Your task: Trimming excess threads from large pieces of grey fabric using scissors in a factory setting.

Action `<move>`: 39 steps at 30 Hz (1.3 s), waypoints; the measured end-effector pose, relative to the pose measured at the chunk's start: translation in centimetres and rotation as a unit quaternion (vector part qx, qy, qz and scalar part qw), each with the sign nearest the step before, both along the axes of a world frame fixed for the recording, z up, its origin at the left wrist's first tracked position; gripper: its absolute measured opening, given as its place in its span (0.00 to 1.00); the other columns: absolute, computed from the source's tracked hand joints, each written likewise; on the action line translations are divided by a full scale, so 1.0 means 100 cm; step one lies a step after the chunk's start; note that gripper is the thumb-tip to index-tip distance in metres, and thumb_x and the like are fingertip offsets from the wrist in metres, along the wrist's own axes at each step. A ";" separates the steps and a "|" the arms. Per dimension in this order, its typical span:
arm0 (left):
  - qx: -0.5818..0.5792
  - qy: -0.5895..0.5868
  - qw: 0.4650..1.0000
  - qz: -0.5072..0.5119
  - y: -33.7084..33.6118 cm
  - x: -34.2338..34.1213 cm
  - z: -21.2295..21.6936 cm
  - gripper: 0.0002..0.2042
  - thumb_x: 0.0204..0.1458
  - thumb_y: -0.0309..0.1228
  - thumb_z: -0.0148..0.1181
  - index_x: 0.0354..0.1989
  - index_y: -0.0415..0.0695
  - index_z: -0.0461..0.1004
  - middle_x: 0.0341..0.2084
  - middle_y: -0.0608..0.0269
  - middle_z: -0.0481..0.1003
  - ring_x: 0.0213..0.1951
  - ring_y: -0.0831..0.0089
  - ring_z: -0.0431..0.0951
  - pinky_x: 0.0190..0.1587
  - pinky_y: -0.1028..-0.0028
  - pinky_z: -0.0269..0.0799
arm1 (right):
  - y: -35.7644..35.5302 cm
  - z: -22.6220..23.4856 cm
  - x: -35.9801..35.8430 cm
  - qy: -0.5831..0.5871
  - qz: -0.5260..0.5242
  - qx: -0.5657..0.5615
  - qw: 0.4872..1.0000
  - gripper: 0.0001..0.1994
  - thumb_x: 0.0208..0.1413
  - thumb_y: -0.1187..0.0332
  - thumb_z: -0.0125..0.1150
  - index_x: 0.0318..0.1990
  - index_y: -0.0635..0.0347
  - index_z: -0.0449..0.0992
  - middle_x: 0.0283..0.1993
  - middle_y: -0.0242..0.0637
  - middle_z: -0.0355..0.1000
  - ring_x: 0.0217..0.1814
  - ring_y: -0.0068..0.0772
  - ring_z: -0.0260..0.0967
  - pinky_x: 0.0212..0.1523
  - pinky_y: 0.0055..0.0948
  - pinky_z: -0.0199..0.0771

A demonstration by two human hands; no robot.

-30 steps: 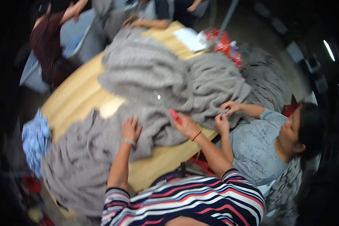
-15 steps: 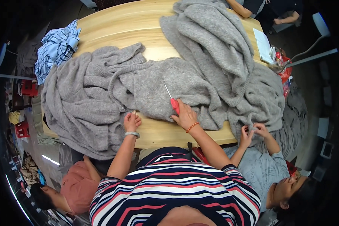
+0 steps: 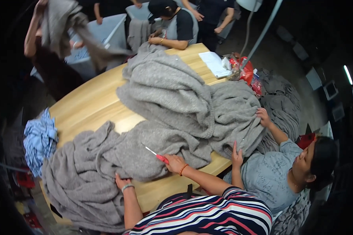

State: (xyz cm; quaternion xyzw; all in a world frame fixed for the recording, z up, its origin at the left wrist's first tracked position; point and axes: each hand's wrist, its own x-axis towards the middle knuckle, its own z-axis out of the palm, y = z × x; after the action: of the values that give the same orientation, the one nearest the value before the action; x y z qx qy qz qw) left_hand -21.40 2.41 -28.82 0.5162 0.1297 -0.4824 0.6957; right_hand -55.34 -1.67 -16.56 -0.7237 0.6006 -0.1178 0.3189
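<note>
A rumpled grey knit garment (image 3: 133, 152) lies across the near part of the wooden table (image 3: 86, 102). At its near edge, my left hand (image 3: 124, 183) has its fingers curled against the knit; I cannot make out what is between them. My right hand (image 3: 175, 163) grips red-handled scissors (image 3: 159, 156), which look closed, with the thin blade pointing away to the left over the garment. That hand rests on the knit's near right part.
A large grey knit heap (image 3: 164, 86) lies beyond. A blue patterned cloth (image 3: 40, 137) sits at the left edge. Right of me, a co-worker (image 3: 270, 168) handles grey knit. At the far side, a person lifts a grey garment (image 3: 62, 29) near a pale bin (image 3: 110, 31). Papers (image 3: 215, 64) lie far right.
The view has swung up and to the right, so the far side shows more. My left hand now meets the knit's edge. The co-worker's hands on the right have moved apart.
</note>
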 end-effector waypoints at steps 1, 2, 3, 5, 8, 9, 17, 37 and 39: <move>-0.018 -0.002 1.000 0.000 -0.007 -0.008 0.009 0.28 0.54 0.42 0.61 0.60 0.42 0.66 0.59 0.55 0.68 0.59 0.55 0.68 0.61 0.50 0.64 | 0.000 0.003 -0.005 0.007 -0.004 0.006 1.000 0.17 0.51 0.64 0.61 0.49 0.53 0.69 0.38 0.50 0.75 0.42 0.57 0.74 0.43 0.53 0.73; -0.036 -0.002 0.999 -0.002 -0.012 -0.014 0.021 0.26 0.53 0.40 0.60 0.59 0.41 0.67 0.57 0.54 0.69 0.58 0.55 0.69 0.61 0.52 0.65 | 0.002 -0.001 -0.012 0.001 -0.016 -0.010 1.000 0.16 0.51 0.64 0.61 0.47 0.54 0.69 0.37 0.50 0.75 0.42 0.57 0.74 0.43 0.52 0.72; -0.056 -0.060 0.997 -0.011 -0.007 -0.008 0.024 0.25 0.53 0.39 0.60 0.58 0.41 0.68 0.56 0.54 0.70 0.57 0.56 0.70 0.60 0.54 0.65 | -0.002 0.005 -0.012 -0.010 -0.008 0.008 1.000 0.15 0.51 0.64 0.60 0.46 0.56 0.69 0.37 0.51 0.75 0.42 0.57 0.74 0.43 0.52 0.73; -0.101 -0.138 0.984 -0.037 -0.005 -0.004 0.036 0.19 0.54 0.36 0.58 0.52 0.40 0.70 0.51 0.56 0.72 0.53 0.62 0.71 0.58 0.60 0.66 | -0.002 0.024 -0.018 -0.017 -0.011 0.023 1.000 0.15 0.51 0.65 0.59 0.46 0.57 0.68 0.37 0.52 0.75 0.43 0.57 0.74 0.43 0.52 0.73; -0.136 -0.167 0.975 -0.058 -0.010 -0.018 0.111 0.15 0.56 0.36 0.56 0.47 0.40 0.72 0.45 0.58 0.73 0.49 0.67 0.71 0.56 0.65 0.66 | -0.001 0.041 -0.032 -0.043 -0.019 0.007 0.999 0.15 0.51 0.64 0.59 0.45 0.58 0.70 0.38 0.52 0.75 0.43 0.58 0.74 0.43 0.51 0.73; -0.162 -0.189 0.965 -0.082 -0.009 -0.011 0.123 0.16 0.56 0.36 0.56 0.49 0.39 0.71 0.47 0.57 0.73 0.51 0.66 0.71 0.57 0.64 0.66 | -0.003 0.046 -0.036 -0.059 -0.013 -0.006 0.998 0.16 0.51 0.64 0.59 0.47 0.57 0.70 0.38 0.52 0.76 0.42 0.58 0.74 0.43 0.51 0.73; -0.230 -0.366 0.898 -0.086 0.004 0.015 0.320 0.29 0.60 0.47 0.52 0.63 0.38 0.64 0.59 0.53 0.69 0.60 0.57 0.69 0.64 0.58 0.62 | -0.046 0.138 -0.082 -0.237 -0.096 -0.080 0.963 0.27 0.49 0.67 0.58 0.61 0.56 0.70 0.50 0.51 0.75 0.50 0.49 0.75 0.52 0.37 0.73; -0.205 -0.051 0.934 -0.288 -0.110 -0.132 0.165 0.11 0.59 0.26 0.58 0.49 0.40 0.74 0.41 0.66 0.78 0.43 0.77 0.77 0.49 0.75 0.72 | 0.020 0.111 -0.070 -0.060 -0.073 -0.043 0.995 0.16 0.54 0.62 0.63 0.49 0.53 0.73 0.36 0.50 0.75 0.40 0.58 0.73 0.40 0.48 0.73; -0.204 -0.071 0.932 -0.291 -0.117 -0.138 0.166 0.10 0.59 0.27 0.59 0.49 0.41 0.74 0.41 0.66 0.78 0.42 0.78 0.77 0.49 0.76 0.71 | 0.025 0.121 -0.062 -0.047 -0.065 -0.058 0.995 0.15 0.55 0.61 0.64 0.48 0.54 0.74 0.35 0.50 0.75 0.40 0.57 0.74 0.39 0.48 0.73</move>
State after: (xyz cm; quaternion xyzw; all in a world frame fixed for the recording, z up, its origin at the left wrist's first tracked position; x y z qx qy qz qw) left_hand -35.17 -9.33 -12.19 0.4114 -0.1771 -0.6418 0.6225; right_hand -61.51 0.84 -4.45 -0.6943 0.6225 -0.2066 0.2962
